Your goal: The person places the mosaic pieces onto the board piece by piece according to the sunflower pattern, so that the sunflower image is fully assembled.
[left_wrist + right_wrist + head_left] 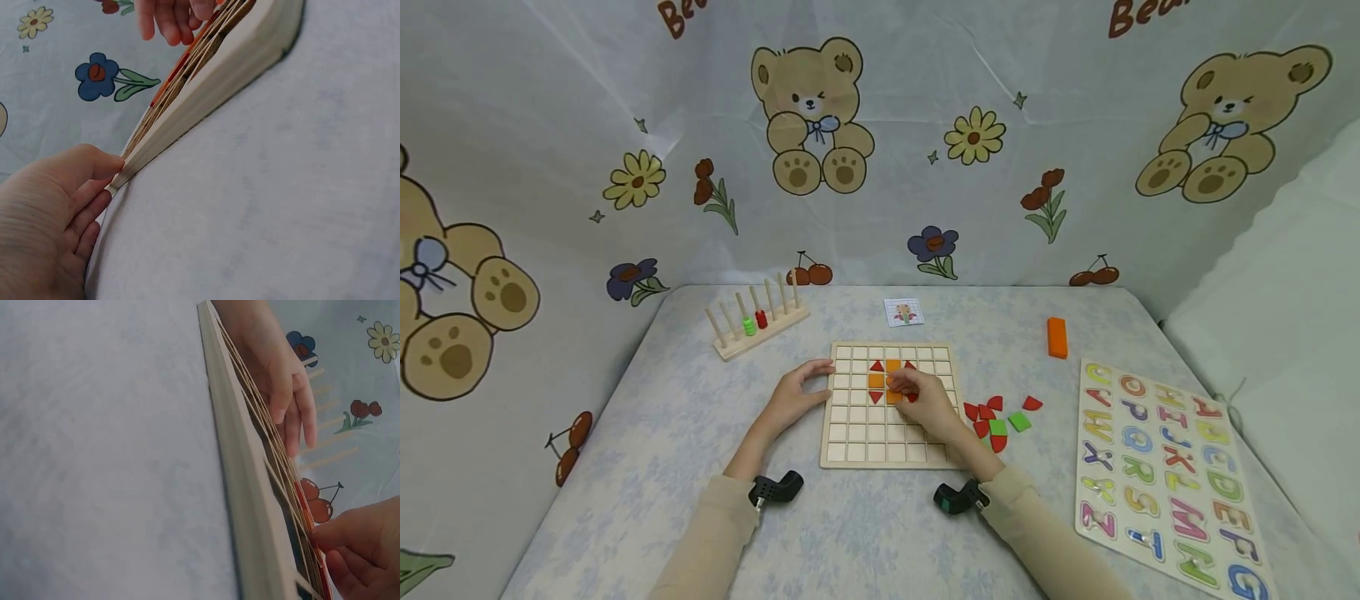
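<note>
Hands apart: the left hand (793, 392) touches the left edge of the gridded wooden board (857, 433) loosely, probably steadying it; the right hand (929, 406) bends over its orange tiles (876, 381) — pinching or pressing, I cannot tell. Loose red tiles (996, 403) lie just beside, likely for reach; beyond, a picture card (903, 312) faces up.

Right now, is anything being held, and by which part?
The left hand touches the wooden board at its left edge, with no clear grip. Whether the right hand pinches one of the orange pieces cannot be told.
</note>
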A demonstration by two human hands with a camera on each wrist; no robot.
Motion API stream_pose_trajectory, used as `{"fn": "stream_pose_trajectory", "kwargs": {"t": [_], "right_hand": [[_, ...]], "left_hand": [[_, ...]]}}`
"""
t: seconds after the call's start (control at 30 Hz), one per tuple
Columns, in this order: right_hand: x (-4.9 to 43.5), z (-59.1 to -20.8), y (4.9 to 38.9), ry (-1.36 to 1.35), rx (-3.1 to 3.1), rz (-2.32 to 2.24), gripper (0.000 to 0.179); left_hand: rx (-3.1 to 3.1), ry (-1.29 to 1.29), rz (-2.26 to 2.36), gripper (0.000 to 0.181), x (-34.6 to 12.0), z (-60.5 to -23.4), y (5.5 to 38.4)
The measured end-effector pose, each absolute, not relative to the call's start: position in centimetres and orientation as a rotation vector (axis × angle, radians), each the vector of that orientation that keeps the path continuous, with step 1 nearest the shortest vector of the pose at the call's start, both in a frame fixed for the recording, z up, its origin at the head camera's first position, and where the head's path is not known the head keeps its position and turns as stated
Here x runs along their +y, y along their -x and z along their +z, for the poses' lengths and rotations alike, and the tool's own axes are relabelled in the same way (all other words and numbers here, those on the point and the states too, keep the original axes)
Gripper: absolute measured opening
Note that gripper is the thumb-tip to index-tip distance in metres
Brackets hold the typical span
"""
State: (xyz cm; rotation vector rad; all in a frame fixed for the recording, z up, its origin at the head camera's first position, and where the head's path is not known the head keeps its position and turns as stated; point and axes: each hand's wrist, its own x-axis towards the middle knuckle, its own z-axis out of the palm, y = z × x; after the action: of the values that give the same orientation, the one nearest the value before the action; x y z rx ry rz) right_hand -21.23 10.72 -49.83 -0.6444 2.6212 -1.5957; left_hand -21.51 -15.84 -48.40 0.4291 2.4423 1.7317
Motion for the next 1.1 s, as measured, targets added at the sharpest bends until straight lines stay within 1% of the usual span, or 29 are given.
{"fn": "stream_pose_trajectory", "kwargs": {"t": [0.17,0.3,0.47,0.5,0.83,0.97,1.1], "right_hand": [[10.8,-49.8,21.0,0.664,2.646,-1.595,0.038],[11.9,-49.1,20.0,0.612,2.635,-1.648,0.037],[15.1,-49.0,18.8,0.483,2.726,-1.640,0.032],[15.9,-49.5,18.8,0.454,2.764,-1.622,0.031],[23.0,-49.5,16.2,0.135,2.965,-1.385,0.037],[24.6,-49.6,15.4,0.132,2.978,-1.312,0.040],[25.2,-49.5,14.9,0.207,2.948,-1.316,0.040]], "left_hand": [[2.439,-0.428,1.730,0.053,-15.8,-48.5,21.6],[2.438,-0.435,1.737,0.053,-15.8,-49.1,22.0],[2.468,-0.416,1.737,0.053,-16.1,-51.8,23.2],[2.477,-0.409,1.737,0.053,-16.2,-52.4,23.4],[2.505,-0.410,1.719,0.053,-16.2,-52.1,23.3],[2.501,-0.400,1.718,0.053,-16.2,-52.2,23.3],[2.493,-0.392,1.723,0.052,-16.2,-52.2,23.4]]}}
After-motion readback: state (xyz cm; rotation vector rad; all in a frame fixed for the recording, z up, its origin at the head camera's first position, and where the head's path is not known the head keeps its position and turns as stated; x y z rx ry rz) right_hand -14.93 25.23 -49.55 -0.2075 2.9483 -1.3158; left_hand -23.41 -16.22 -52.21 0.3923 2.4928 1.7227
